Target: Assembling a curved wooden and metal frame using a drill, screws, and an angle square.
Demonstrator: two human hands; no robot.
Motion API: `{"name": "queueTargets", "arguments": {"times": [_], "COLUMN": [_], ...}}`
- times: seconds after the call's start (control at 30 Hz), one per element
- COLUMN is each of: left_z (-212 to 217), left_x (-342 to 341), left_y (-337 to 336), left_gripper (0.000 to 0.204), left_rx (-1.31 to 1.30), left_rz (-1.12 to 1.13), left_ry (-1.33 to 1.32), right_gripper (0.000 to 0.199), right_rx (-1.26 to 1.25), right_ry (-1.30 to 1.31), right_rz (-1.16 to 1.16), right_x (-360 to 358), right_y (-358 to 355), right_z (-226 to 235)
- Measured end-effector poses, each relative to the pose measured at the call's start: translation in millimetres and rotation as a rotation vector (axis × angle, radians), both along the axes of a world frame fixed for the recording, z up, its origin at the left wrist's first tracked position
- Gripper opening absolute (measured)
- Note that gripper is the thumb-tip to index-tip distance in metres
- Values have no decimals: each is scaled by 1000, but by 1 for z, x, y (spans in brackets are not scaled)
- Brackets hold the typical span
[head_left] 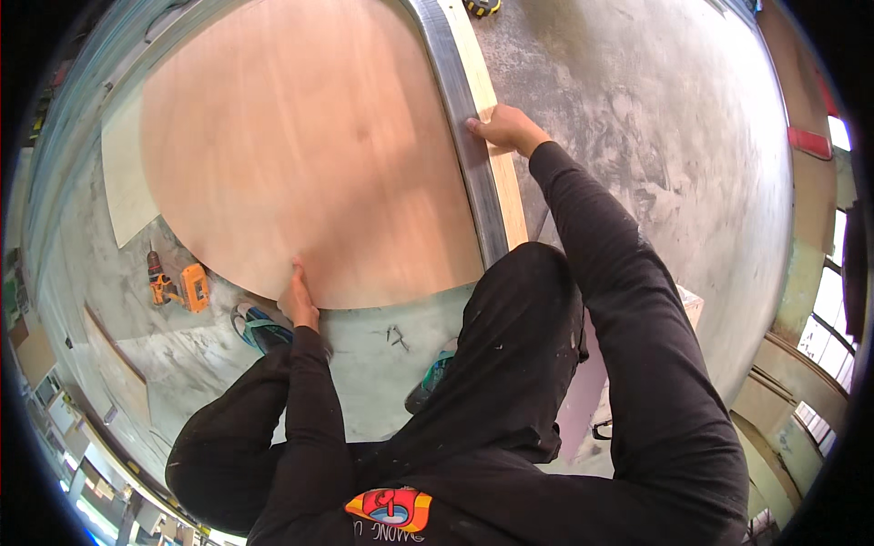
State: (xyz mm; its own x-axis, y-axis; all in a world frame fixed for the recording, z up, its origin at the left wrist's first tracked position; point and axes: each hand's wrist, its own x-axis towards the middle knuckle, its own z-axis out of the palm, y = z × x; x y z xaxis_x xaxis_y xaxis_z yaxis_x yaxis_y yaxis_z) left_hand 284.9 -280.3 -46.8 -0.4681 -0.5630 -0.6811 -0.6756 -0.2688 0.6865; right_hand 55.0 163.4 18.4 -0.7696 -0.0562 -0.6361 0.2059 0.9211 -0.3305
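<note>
A large round-edged plywood panel (309,136) lies in front of me. My left hand (299,298) is closed on its near edge, thumb on the top face and the other fingers mostly hidden. Along the panel's right side runs a dark grey, smooth strip (480,187), with a pale wooden batten (509,191) against its outer side. My right hand (508,130) grips the batten, its thumb resting across onto the dark strip. The fingers beneath cannot be seen.
An orange and black cordless drill (168,284) lies on the dusty grey floor (655,118) left of the panel. Several small metal pieces (397,338) are between my feet. A pale sheet (126,173) shows under the panel's left side. A yellow tape measure (482,7) sits at the top.
</note>
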Motion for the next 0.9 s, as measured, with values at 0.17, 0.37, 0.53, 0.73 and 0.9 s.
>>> {"name": "queueTargets", "arguments": {"times": [0.17, 0.37, 0.53, 0.73, 0.9], "left_z": [-37, -22, -16, -13, -17], "left_x": [11, 1, 3, 4, 3], "left_y": [-38, -4, -13, -4, -22], "left_gripper": [75, 76, 75, 79, 81], "left_rx": [57, 92, 20, 103, 55], "left_rz": [8, 12, 39, -40, -161], "left_ry": [46, 10, -10, 36, 61], "right_gripper": [71, 93, 111, 154, 141], "right_rx": [-30, -54, -31, 204, 216], "right_ry": [28, 11, -3, 133, 254], "right_rz": [-26, -191, -113, -429, -480], "right_x": [-5, 7, 20, 44, 45], "right_y": [-11, 1, -30, -77, -91], "right_z": [8, 2, 14, 11, 15]}}
